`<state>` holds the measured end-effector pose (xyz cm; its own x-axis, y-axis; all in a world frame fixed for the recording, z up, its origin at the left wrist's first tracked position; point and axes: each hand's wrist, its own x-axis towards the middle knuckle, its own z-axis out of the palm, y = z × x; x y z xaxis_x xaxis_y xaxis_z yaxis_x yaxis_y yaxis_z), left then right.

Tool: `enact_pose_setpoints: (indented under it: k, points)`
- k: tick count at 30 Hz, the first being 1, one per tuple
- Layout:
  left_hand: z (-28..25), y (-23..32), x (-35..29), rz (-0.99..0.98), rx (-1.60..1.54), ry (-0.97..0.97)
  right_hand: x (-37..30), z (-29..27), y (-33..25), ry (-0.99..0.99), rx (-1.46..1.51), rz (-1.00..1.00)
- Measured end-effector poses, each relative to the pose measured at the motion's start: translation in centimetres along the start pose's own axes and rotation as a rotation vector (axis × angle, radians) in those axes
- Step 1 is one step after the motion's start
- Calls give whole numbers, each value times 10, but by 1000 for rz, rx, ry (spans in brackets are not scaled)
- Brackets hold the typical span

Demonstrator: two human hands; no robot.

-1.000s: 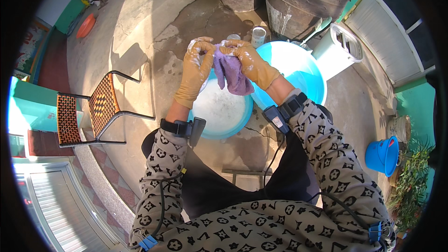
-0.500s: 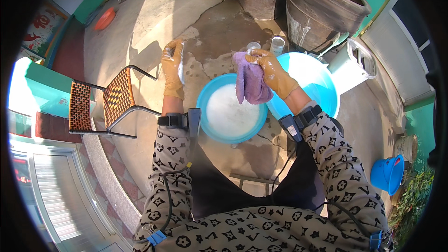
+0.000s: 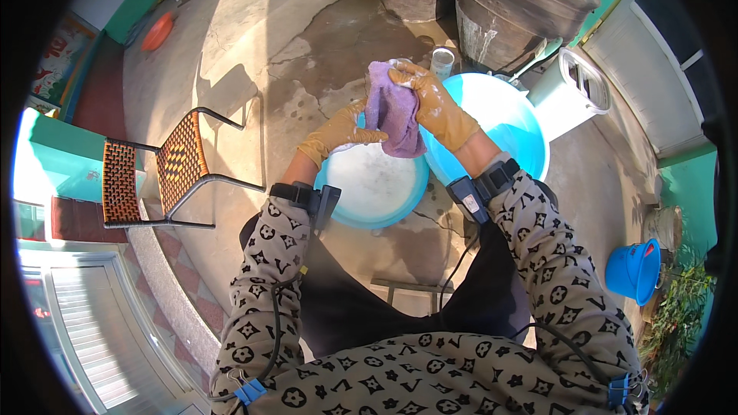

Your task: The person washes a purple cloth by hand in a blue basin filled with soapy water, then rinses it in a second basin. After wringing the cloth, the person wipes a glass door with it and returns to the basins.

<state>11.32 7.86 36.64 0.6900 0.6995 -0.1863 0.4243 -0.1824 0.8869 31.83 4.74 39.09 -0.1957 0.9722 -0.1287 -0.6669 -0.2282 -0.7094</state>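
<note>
A purple cloth [image 3: 400, 119] hangs bunched above a blue basin [image 3: 421, 188] of white, sudsy water [image 3: 373, 184]. My right hand [image 3: 442, 111], in a tan rubber glove with foam on it, pinches the cloth near its top. My left hand [image 3: 338, 132], gloved the same way, is at the cloth's left edge. Its thumb lies across the front of the cloth, and its fingertips are partly hidden at the edge. Right of the soapy basin stands a larger, bright blue basin [image 3: 519, 119].
Behind the larger basin are a clear cup [image 3: 442, 63], a white bin [image 3: 573, 100] and big brown clay vats [image 3: 515, 11]. A woven chair [image 3: 183, 157] stands at left. A blue bucket [image 3: 632, 273] sits at right, and an orange basin [image 3: 157, 31] lies far left.
My left hand has moved right and down to the purple cloth, and its thumb now laps over it. My right hand and the cloth have shifted slightly up and left. The whole view has shifted a little.
</note>
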Motion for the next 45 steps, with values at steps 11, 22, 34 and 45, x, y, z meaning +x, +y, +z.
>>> enact_pose_setpoints:
  k: [11, 22, 34, 45]
  points:
    - [-12, 30, -9, 148, -979, 188, 8, -27, -18, 106, -585, -311]
    - [-12, 40, -14, 302, -1179, 279, -3, -13, -11, -154, -752, -92]
    - [25, 6, 17, 81, -1348, 72, -18, 34, 23, 32, -1017, -792]
    - [55, 5, 16, 9, -1542, 221, -23, 40, 46, 197, -1297, -852]
